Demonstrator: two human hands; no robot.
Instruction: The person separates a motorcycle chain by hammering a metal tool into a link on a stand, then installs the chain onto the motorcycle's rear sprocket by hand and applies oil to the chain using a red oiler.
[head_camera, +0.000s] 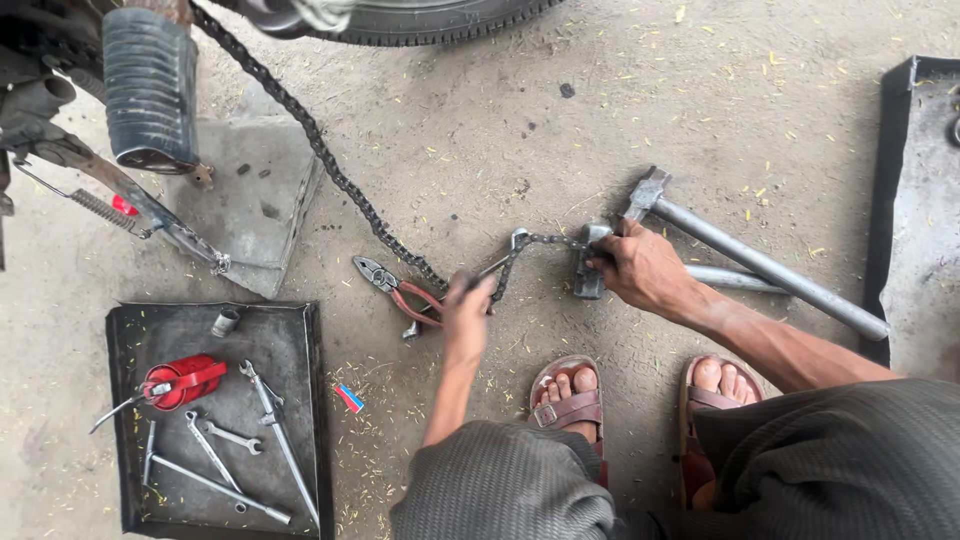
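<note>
On the concrete floor (480, 130), drive chain (330, 165) runs from the wheel to a metal block (588, 262). Left hand (466, 312) closed around a thin tool at the chain; right hand (640, 268) gripping the block. Chain judged heavy, limp, greasy: hold near the link.

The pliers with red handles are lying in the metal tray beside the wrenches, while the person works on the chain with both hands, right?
Not quite. The head view shows the pliers lying on the concrete floor beside the chain, outside the tray. The tray does hold the wrenches, and the left hand and right hand are both at the chain.
</note>
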